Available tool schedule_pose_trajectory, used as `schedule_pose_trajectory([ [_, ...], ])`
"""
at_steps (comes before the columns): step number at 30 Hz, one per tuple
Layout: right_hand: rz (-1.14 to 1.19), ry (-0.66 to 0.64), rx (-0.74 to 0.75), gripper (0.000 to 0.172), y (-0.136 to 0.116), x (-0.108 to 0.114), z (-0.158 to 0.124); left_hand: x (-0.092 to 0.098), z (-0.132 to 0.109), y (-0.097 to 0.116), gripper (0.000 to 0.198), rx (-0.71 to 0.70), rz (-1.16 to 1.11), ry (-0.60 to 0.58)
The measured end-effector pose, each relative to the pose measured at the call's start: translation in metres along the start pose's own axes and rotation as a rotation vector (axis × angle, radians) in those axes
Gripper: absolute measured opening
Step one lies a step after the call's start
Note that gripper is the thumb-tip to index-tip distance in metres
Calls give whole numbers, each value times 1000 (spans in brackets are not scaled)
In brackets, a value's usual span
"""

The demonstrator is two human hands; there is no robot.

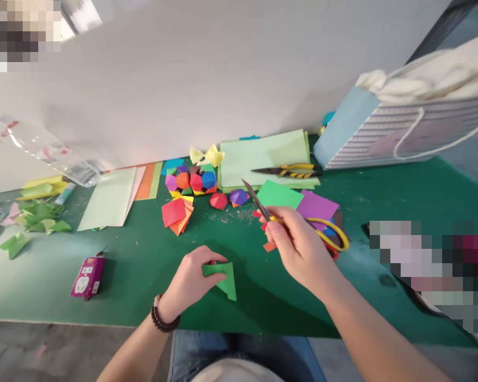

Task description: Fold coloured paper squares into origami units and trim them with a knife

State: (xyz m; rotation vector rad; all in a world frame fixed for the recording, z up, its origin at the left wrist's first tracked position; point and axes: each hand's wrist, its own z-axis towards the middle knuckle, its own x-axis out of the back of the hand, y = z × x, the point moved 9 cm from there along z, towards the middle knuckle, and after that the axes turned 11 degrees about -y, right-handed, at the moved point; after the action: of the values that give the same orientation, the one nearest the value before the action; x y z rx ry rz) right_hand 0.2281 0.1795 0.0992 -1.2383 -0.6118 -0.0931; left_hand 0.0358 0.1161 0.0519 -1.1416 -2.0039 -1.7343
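Well, the person's left hand [191, 281] curls its fingers [213, 259] over a folded piece of bright green paper [223, 278], pinching it above the front part of the desk, with a dark bead bracelet [164, 317] on the wrist. The right hand [300, 246] is raised over the desk, its fingers [276, 225] pressed together and pinching a narrow pointed steel blade [256, 199] with a yellow base. Beneath and just beside that hand lie small red and orange paper scraps [267, 246], a green paper square [279, 194], a purple paper square [317, 206] and yellow-handled scissors [334, 233]. Farther along the green desk [43, 286] sit faceted multicoloured paper polyhedra [191, 180], a fanned stack of red and orange paper [176, 215], pale green paper sheets [263, 159], black-and-yellow pliers [287, 170] and a small purple printed box [88, 276]. A striped paper bag [382, 138] stuffed with cream cloth stands at the far right.
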Motion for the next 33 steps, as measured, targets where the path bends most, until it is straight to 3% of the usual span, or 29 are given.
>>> schedule_pose_trajectory([
  [5,114,-275,-104,47,-35,-20,43,73,5,51,43,-171,-256,366],
  [7,166,-254,-93,39,-44,-18,51,92,5,70,48,-254,-314,474],
  [9,247,-151,-82,28,-46,-7,55,101,8,78,56,-315,-458,511],
  [13,275,112,-54,25,-36,27,52,96,26,73,58,-327,-881,459],
  [19,82,154,71,22,-30,49,56,91,36,70,30,-345,-1027,463],
  [25,119,181,10,25,-23,48,60,97,34,72,20,-350,-998,404],
  [29,282,237,-80,31,-25,39,54,104,32,67,17,-383,-979,486],
  [31,364,276,-105,32,-28,35,52,99,36,65,22,-387,-1040,490],
  [33,401,280,-90,31,-31,32,53,84,46,72,32,-394,-1077,379],
])
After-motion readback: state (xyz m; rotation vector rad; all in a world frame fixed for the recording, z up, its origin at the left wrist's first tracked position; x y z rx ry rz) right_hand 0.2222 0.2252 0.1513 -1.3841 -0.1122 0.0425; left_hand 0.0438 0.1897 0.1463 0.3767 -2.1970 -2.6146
